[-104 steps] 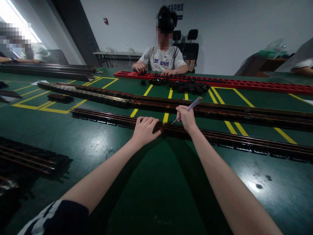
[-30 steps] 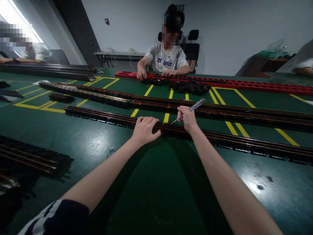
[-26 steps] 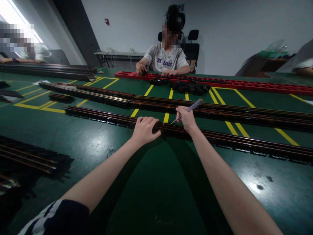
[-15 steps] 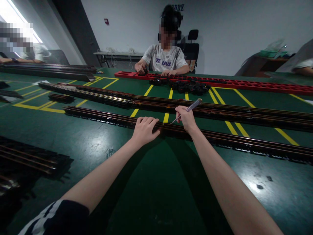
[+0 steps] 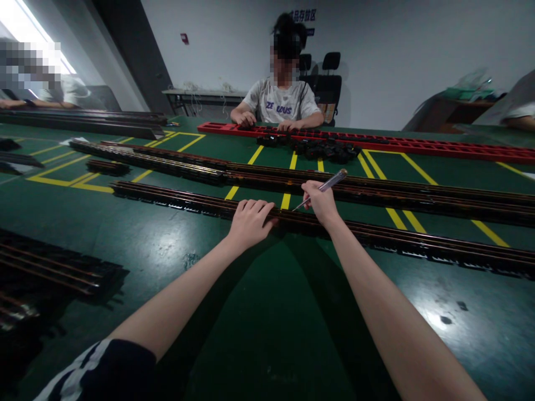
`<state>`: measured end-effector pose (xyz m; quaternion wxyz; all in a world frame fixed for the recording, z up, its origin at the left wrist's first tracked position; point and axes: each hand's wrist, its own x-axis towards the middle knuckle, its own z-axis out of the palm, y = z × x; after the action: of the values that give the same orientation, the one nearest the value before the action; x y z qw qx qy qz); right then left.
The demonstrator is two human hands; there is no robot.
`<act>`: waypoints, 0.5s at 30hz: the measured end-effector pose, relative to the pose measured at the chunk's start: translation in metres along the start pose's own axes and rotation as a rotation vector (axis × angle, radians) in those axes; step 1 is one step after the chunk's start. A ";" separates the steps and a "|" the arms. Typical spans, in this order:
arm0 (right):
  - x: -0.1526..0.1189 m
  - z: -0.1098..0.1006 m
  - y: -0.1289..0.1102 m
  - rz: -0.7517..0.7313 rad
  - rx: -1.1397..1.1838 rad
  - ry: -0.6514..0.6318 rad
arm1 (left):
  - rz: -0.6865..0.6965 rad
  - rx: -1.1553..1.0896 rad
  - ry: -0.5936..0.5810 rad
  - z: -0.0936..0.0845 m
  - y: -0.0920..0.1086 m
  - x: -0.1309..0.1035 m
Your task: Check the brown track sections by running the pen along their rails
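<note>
A long black rail [image 5: 401,239] with copper-coloured strips along it lies crosswise in front of me. My left hand [image 5: 252,223] grips it near the middle, fingers laid over the top and far side, thumb at the near side. Just to the right, my right hand [image 5: 321,201] holds a screwdriver [image 5: 334,179] with a clear handle. Its thin shaft slants down to the left, and the tip is at the rail's top close to my left thumb. Whether the tip touches the rail, I cannot tell.
Behind lie more black rails [image 5: 175,161] and a short black piece [image 5: 107,166]. Across the green table [image 5: 259,334], a co-worker [image 5: 284,100] handles a red frame [image 5: 443,147] beside a heap of black parts [image 5: 326,150]. More striped black pieces [image 5: 45,264] lie at left.
The view has shifted slightly. Both hands keep their places on the rail and screwdriver. The co-worker's hand on the left of the red frame has lowered and no longer shows a dark part.
</note>
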<state>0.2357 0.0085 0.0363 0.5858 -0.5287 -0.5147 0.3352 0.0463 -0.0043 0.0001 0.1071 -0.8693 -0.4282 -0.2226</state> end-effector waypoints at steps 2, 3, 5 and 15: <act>0.000 0.000 0.000 0.001 0.000 0.004 | -0.004 0.000 0.002 0.000 0.000 0.000; 0.000 0.000 -0.001 0.004 0.000 0.006 | -0.008 0.000 0.003 0.001 0.000 0.000; 0.000 0.000 -0.001 0.010 0.002 0.011 | -0.014 -0.002 0.008 0.001 0.000 0.001; -0.001 0.001 -0.002 -0.002 0.016 -0.011 | -0.056 -0.029 0.019 0.000 0.003 0.000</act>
<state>0.2345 0.0076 0.0375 0.5876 -0.5217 -0.5155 0.3417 0.0482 -0.0059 0.0000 0.0923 -0.8562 -0.4483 -0.2398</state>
